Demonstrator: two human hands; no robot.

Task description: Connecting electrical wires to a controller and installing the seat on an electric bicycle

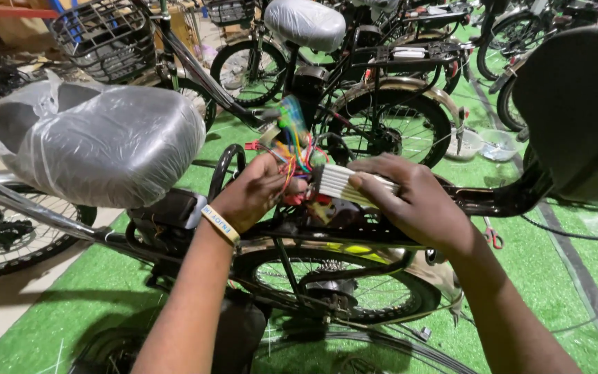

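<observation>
- Head view looks down on a black bicycle frame [500,199] standing on green turf [541,277], its rear wheel [333,291] near and low in the scene.
- At left sits a saddle wrapped in clear plastic [98,142]; a dark seat [579,111] fills the right edge.
- More bicycles stand at the far side, one with a wire basket [102,34] at far left.
- Right hand [413,201] lies curled over a ribbed silver controller box [344,183], thumb on its near face, holding it above the frame at centre.
- Left hand [254,190], with a yellow wristband [219,223], is closed around a bundle of coloured wires [295,149] just left of the box, touching it.
- Red-handled scissors [493,237] lie on the turf at right.
</observation>
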